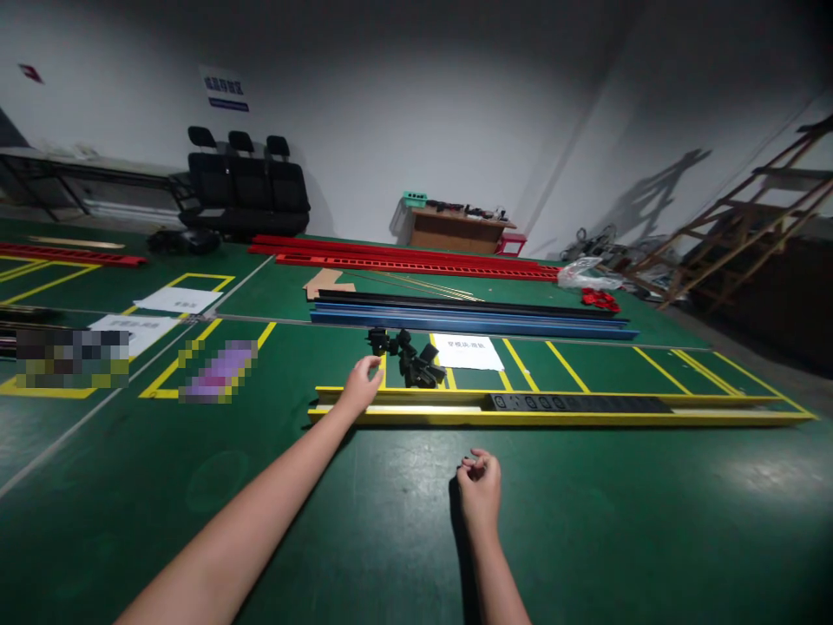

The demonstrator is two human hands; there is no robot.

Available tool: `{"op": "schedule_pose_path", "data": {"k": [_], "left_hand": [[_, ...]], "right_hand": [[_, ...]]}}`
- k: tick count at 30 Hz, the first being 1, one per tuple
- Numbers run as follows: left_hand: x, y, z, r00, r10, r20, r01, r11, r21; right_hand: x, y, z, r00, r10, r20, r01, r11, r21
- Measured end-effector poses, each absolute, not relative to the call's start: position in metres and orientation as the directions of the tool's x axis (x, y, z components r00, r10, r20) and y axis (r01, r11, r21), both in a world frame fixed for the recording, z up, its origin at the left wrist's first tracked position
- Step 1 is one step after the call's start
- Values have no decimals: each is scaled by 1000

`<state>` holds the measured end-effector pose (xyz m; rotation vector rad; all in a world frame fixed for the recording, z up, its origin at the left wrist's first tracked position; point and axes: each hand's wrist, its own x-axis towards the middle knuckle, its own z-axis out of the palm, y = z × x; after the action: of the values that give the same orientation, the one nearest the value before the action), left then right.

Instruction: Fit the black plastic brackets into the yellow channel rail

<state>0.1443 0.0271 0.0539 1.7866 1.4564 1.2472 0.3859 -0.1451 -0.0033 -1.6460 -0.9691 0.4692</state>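
A long yellow channel (403, 418) lies across the green surface, with a row of black socket modules (586, 404) inside its middle and right part. Over the channel's left part reaches my left hand (362, 385), its fingertips close to a loose pile of black parts (420, 365) behind the channel. Its thumb and finger are curled near each other; whether they pinch a small part is not clear. My right hand (480, 486) is in front of the channel, fingers curled together, with something small and dark at the fingertips that I cannot make out.
Behind the pile lie a white paper sign (467, 351), blue rails (468, 321) and red rails (416, 260). Black seats (247, 187) and a brown table (455, 230) stand by the wall. A wooden ladder (748, 208) is at the right.
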Motion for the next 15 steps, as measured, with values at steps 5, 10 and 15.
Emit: {"op": "schedule_pose_path", "data": {"k": [5, 10, 15], "left_hand": [[195, 77, 43, 109, 991, 74, 657, -127, 743], [211, 101, 45, 167, 986, 12, 685, -125, 717], [218, 109, 45, 237, 971, 33, 670, -188, 718]], "right_hand": [[386, -145, -12, 603, 780, 164, 291, -23, -956], [390, -142, -20, 586, 794, 160, 235, 22, -972], [388, -142, -19, 582, 792, 184, 261, 32, -965]]}}
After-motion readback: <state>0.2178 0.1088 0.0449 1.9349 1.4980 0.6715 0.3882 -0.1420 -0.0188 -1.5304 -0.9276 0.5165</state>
